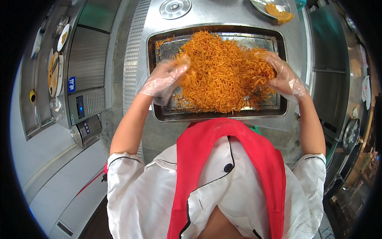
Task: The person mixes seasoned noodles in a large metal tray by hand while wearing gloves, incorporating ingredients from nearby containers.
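Observation:
A large loose heap of orange-brown shredded food (220,74) lies in a dark metal baking tray (277,112) before me. Both my hands wear clear, thin plastic gloves. My left hand (170,71) is at the heap's left side, its fingertips against the shreds and slightly blurred; how firmly it grips is hidden. On the right, my right hand (282,73) curves around a clump of shreds, fingers above it and thumb below. Some loose shreds are scattered at the tray's upper left and along its lower edge.
The tray rests on a stainless steel table (209,13). Behind it are a round metal lid (175,8) and a metal bowl (262,7) with an orange-yellow piece (280,14) over its rim. Steel cabinets flank both sides; the left counter holds plates (63,37) of food.

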The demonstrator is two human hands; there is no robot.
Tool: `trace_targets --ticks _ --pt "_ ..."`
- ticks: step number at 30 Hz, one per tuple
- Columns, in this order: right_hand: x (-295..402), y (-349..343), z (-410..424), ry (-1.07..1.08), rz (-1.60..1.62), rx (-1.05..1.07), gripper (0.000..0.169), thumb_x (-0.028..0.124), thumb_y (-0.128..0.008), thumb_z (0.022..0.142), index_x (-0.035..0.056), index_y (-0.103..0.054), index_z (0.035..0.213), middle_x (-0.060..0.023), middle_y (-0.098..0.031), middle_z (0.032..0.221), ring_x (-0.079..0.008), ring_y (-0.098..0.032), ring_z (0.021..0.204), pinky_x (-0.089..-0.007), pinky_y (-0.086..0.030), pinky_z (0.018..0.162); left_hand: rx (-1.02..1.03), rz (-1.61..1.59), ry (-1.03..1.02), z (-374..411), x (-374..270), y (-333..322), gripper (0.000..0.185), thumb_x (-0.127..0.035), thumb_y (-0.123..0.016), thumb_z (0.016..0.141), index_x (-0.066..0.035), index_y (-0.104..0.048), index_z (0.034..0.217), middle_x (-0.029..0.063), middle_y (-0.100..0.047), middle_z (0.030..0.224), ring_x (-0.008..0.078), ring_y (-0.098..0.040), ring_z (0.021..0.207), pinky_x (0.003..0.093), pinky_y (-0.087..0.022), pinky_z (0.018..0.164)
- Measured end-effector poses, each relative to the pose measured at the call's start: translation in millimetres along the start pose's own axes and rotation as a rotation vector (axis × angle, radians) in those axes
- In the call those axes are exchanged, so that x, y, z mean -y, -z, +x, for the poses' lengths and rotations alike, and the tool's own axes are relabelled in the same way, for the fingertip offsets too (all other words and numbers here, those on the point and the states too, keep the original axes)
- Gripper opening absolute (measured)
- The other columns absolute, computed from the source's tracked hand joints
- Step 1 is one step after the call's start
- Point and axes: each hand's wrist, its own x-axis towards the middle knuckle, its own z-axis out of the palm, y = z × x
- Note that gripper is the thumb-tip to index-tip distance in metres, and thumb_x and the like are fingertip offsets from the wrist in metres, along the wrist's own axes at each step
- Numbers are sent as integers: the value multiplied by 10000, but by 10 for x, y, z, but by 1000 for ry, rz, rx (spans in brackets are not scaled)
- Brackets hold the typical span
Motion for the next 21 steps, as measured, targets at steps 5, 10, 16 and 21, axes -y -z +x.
trace_targets --ticks 5,10,16,21 --pt "-546 -362 -395 -378 523 -39 839 147 -753 815 117 -320 1533 -146 -380 1548 -224 -360 1432 -352 -319 1167 110 -52 33 -112 885 -167 723 -418 -685 929 -3 -426 1461 89 -556 1375 202 -562 1200 292 -416 1053" --pt "-430 -993 -477 -605 1059 -88 995 79 -817 793 179 -187 1556 -134 -707 1033 -189 -673 970 -352 -489 956 67 -642 443 -84 1078 -675 850 -397 -706 918 -87 -236 1554 130 -496 1397 228 -594 1117 348 -533 886" --pt "-98 -1594 -227 -583 1223 -195 1039 -1 -802 787 143 -121 1558 -132 -517 1315 -190 -606 1100 -355 -504 964 95 -684 448 71 678 -1070 862 -511 -702 892 -103 -284 1527 135 -354 1521 277 -476 1272 401 -485 919" --pt "123 -1813 -72 -481 1320 -322 1061 -32 -774 796 26 -40 1560 -138 -490 1356 -221 -561 1173 -342 -497 986 10 -745 353 221 666 -1422 619 -386 -725 906 -65 -468 1369 100 -541 1343 239 -474 1257 446 -439 971"
